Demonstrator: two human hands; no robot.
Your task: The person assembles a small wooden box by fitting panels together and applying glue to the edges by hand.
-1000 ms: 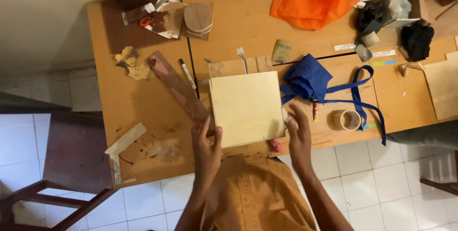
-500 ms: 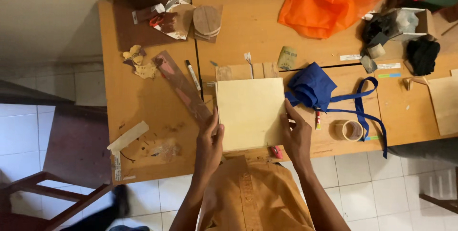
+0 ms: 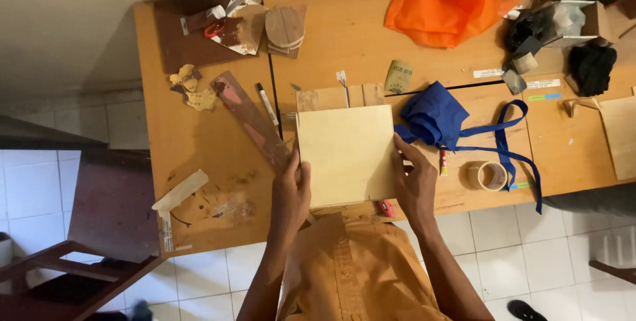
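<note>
A pale square plywood panel (image 3: pixel 346 152) lies flat on the wooden table (image 3: pixel 344 36), near its front edge. My left hand (image 3: pixel 290 193) grips the panel's left edge, fingers closed on it. My right hand (image 3: pixel 415 185) holds the right edge, thumb on top. A long brown wooden strip (image 3: pixel 250 120) lies diagonally just left of my left hand. A blue cloth with long straps (image 3: pixel 442 119) sits right beside my right hand.
An orange plastic bag (image 3: pixel 454 3) lies at the back. A tape roll (image 3: pixel 489 176), a black marker (image 3: pixel 267 104), round wooden discs (image 3: pixel 285 27) and a small red item (image 3: pixel 386 208) dot the table. Black items and a box (image 3: pixel 570 23) crowd the right. A wooden chair (image 3: pixel 73 274) stands lower left.
The view has shifted slightly, so the table sits lower and to the right in frame. Both hands stay on the panel's edges; the panel has barely moved.
</note>
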